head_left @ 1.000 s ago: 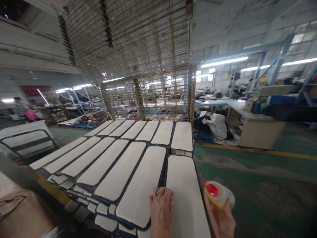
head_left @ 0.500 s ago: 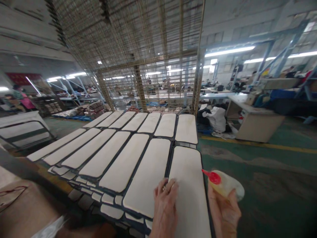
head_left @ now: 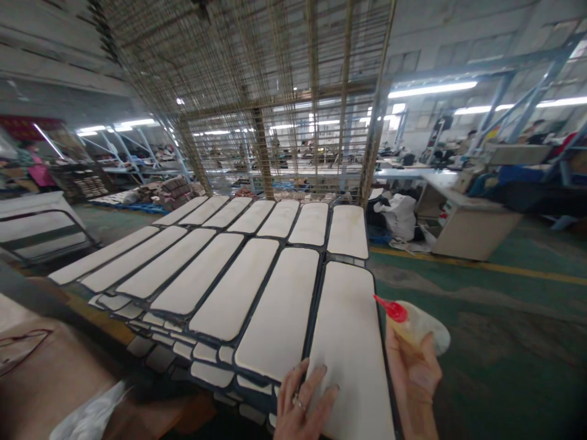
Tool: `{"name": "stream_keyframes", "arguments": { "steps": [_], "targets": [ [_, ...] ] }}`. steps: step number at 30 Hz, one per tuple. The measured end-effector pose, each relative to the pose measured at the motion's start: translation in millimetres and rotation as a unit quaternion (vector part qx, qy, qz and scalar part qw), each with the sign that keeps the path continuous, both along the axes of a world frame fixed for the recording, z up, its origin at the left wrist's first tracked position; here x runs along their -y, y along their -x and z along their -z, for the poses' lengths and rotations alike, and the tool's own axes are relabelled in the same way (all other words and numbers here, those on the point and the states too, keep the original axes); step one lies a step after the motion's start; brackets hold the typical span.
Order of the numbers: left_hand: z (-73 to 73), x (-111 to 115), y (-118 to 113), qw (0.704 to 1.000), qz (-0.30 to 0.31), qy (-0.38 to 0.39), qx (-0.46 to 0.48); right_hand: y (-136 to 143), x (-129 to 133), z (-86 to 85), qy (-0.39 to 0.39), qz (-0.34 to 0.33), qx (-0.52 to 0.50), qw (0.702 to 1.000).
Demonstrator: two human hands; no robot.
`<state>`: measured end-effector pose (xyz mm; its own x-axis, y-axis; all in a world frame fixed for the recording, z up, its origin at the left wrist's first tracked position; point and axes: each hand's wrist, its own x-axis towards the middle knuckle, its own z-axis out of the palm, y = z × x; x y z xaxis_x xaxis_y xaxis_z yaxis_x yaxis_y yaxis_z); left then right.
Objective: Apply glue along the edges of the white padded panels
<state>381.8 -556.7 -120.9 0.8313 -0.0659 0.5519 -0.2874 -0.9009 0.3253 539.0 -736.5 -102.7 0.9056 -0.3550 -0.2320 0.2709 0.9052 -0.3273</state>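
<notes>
In the head view, the right hand (head_left: 416, 376) is gripping a bottle (head_left: 428, 330), thumb and fingers wrapping its body, just outside the right edge of the nearest white board (head_left: 351, 330). The bottle is lying tilted in that grip, its long axis slanting from the base at lower right to the red nozzle (head_left: 395, 311) at upper left, so the tip is pointing across the board's dark rim. The board's own long axis is running away from the person, nearly crosswise to the bottle. The left hand (head_left: 300, 412) is holding nothing visible; its fingers are spreading loosely over the board's left edge, beside the gap to the neighbouring board (head_left: 282, 311). The bottle is sitting well to its right, with the board between them.

The frame's bottom edge is cutting off the left wrist and the board's near end. Some right fingers are hiding behind the bottle. Whether the left fingertips are pressing the board or hovering, and how high the nozzle is standing above the rim, is impossible to tell.
</notes>
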Motion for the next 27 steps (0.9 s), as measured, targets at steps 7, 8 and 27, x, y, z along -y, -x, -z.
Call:
{"name": "stream_keyframes", "arguments": {
  "steps": [7, 8, 27],
  "targets": [
    [19.7, 0, -5, 0.995, -0.002, -0.052, 0.084, -2, 6, 14.8, 0.026, -0.033, -0.001, 0.999],
    [23.0, 0, -6, 0.993, 0.01, -0.061, 0.104, -3, 7, 16.9, 0.031, -0.039, 0.001, 0.999],
    [20.6, -50, -2, 0.966, -0.233, -0.055, 0.102, -12, 6, 4.5, 0.049, -0.039, 0.02, 0.998]
  ]
}}
